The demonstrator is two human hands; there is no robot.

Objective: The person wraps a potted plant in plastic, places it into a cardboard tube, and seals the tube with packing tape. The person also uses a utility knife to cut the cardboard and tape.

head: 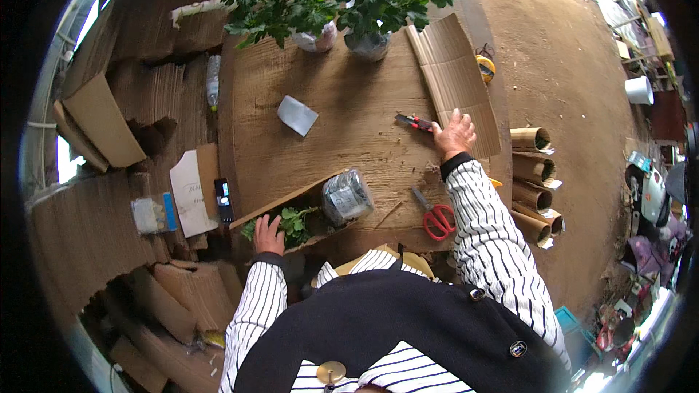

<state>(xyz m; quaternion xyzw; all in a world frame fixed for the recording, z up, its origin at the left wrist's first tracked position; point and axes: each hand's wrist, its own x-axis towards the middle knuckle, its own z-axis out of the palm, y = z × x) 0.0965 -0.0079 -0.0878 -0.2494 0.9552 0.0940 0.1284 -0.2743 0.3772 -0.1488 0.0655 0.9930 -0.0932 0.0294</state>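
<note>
A potted leafy plant lies on its side on an open piece of cardboard (289, 194) at the table's near edge. Its pot (347, 196), wrapped in clear plastic, points right, and its green leaves (296, 225) point left. My left hand (269, 236) rests on the leaves with fingers spread; what lies under the palm is hidden. My right hand (456, 134) is over the edge of a corrugated cardboard sheet (464, 73), fingers slightly apart. Its thumb is beside the handle of a red and black utility knife (415, 121), whose blade end points left.
Red-handled scissors (438, 222) lie near my right forearm. Two potted plants (368, 46) stand at the far side, near a white paper (297, 115). A yellow tape measure (485, 68) sits at the right edge; several cardboard-wrapped rolls (532, 169) lie beyond. Cardboard stacks (164, 93) and a phone (223, 200) are left.
</note>
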